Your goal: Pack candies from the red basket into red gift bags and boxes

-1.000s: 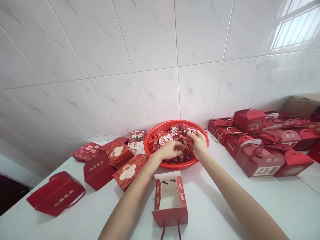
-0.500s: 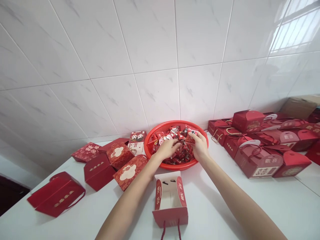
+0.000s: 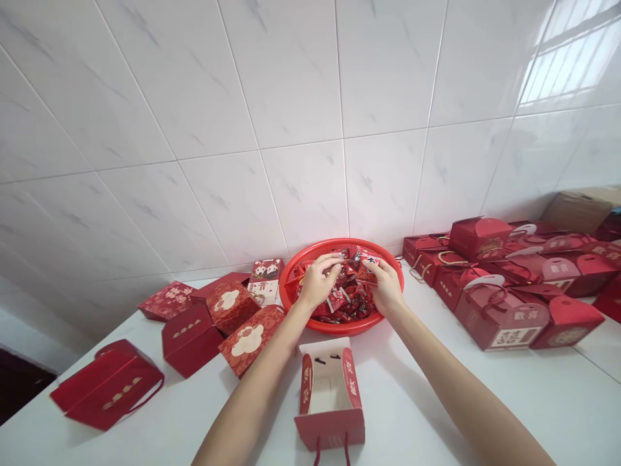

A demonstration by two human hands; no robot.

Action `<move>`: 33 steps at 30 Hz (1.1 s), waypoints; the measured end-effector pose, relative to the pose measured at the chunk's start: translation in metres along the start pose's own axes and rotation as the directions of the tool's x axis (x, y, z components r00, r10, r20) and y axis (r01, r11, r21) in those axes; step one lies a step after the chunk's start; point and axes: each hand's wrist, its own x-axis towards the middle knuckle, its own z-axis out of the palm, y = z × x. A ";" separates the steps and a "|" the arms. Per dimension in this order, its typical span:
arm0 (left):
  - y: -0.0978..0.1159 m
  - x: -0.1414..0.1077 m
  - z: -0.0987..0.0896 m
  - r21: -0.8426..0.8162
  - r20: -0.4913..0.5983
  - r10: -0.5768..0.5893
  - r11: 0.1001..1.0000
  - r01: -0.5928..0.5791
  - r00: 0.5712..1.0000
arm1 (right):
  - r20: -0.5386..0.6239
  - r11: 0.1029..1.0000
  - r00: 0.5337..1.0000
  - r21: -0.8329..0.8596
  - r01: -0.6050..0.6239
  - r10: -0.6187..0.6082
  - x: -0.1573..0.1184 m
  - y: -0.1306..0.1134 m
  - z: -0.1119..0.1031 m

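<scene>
A red plastic basket holds a heap of red-wrapped candies. My right hand is at the basket's right side, with its thumb and fingers closed on a small red and white candy packet. Over the left part of the heap, my left hand has its fingers and thumb drawn together; what lies between them is hidden. In front of the basket stands a red gift box with its top open, white inside, its cord handle hanging toward me.
Several red gift boxes lie on the white table at left, one box near its edge. Many closed boxes are stacked at right, with a cardboard carton behind. A tiled wall rises behind the basket.
My left hand has moved slightly up and away over the candies, uncovering some in the middle. My right hand stays about the same place with the packet.
</scene>
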 end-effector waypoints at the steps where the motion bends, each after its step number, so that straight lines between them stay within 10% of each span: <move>1: 0.001 0.000 0.000 -0.017 -0.005 0.033 0.999 -0.033 0.999 | 0.015 1.000 1.000 0.003 -0.016 0.016 0.000 -0.001 0.000; 13: -0.002 -0.004 0.004 -0.225 0.118 -0.087 0.968 0.112 0.989 | 0.041 0.992 0.991 -0.022 -0.123 0.124 -0.001 -0.007 0.000; 19: 0.000 -0.003 0.006 -0.033 0.177 -0.151 0.987 0.159 0.973 | -0.020 0.999 0.999 0.015 -0.038 0.038 0.003 -0.001 -0.004; 25: -0.010 0.002 0.017 0.385 0.610 -0.191 0.920 -0.077 0.769 | -0.066 0.998 0.996 0.026 0.057 -0.055 0.006 0.001 -0.005; 33: -0.016 0.006 0.028 0.467 0.686 -0.249 0.871 -0.151 0.684 | -0.045 0.997 0.996 0.034 0.074 -0.073 0.004 0.002 -0.004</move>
